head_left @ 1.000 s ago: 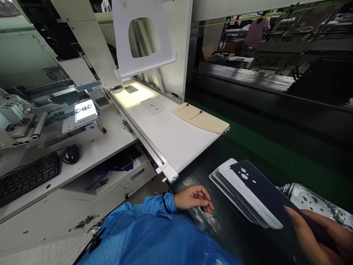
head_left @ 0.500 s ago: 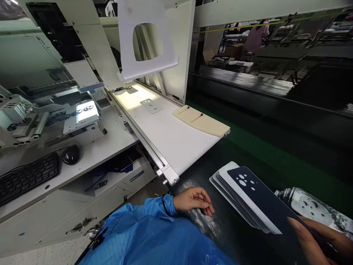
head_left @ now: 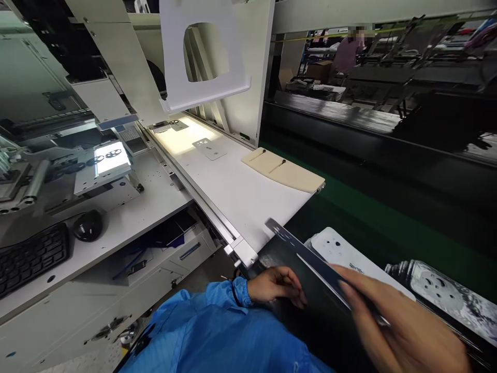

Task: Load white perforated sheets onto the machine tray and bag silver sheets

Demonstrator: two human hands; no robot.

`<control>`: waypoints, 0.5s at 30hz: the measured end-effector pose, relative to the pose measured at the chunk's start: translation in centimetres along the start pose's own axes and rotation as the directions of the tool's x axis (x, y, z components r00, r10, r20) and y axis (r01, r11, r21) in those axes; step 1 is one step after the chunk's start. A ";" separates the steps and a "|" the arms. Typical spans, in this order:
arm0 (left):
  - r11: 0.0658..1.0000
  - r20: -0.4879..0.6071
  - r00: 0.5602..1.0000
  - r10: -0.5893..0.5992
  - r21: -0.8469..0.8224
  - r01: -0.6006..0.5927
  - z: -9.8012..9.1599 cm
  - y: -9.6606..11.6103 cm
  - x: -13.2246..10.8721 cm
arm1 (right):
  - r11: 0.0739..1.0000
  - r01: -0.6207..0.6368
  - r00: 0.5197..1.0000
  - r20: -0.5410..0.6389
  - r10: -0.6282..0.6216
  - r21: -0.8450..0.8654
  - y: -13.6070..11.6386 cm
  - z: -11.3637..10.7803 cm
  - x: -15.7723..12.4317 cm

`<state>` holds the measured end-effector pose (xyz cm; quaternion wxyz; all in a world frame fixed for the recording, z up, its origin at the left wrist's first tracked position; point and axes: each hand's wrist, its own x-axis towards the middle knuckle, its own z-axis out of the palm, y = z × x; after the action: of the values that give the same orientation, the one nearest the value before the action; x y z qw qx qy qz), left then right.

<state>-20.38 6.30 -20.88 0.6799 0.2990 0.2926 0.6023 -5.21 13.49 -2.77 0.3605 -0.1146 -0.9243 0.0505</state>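
Note:
My right hand (head_left: pixel 399 331) is closed on a thin dark phone back cover (head_left: pixel 306 254) and holds it edge-on, tilted, above the dark table near the white conveyor's end. Under it lies a stack of covers (head_left: pixel 349 256) with a white one on top. My left hand (head_left: pixel 277 286), in a blue sleeve, rests with curled fingers on the dark table by the conveyor (head_left: pixel 240 191) corner; nothing shows in it. A grey cover (head_left: pixel 209 148) lies further up the white belt.
A cream guide plate (head_left: pixel 283 170) sits at the belt's right edge. A white hood (head_left: pixel 204 57) hangs over the lit belt section. To the left stand a machine bench with a keyboard (head_left: pixel 31 256) and mouse (head_left: pixel 87 225). Another pile of covers (head_left: pixel 442 295) lies at right. A person stands far back.
My right hand lifted the dark top cover off the stack and swung it left toward the conveyor end, turning it edge-on. The left hand stayed put.

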 end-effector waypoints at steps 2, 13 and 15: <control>1.000 -0.002 1.000 -0.011 0.012 0.011 0.2 0.3 -0.1 | 0.996 0.067 0.994 -0.084 -0.072 -0.059 -0.9 2.0 3.4; 0.990 0.075 0.996 -0.055 0.131 0.045 -0.5 0.5 -0.3 | 0.942 0.221 0.963 0.207 -0.170 -0.252 0.2 12.3 10.6; 0.982 0.085 0.992 -0.093 0.172 0.078 -0.5 0.6 -0.4 | 0.958 0.175 0.950 0.297 -0.102 -0.229 -0.8 12.1 9.7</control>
<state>-21.20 6.01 -20.71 0.6902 0.3704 0.3231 0.5310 -20.50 15.03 -5.15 0.2105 -0.0853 -0.9708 -0.0772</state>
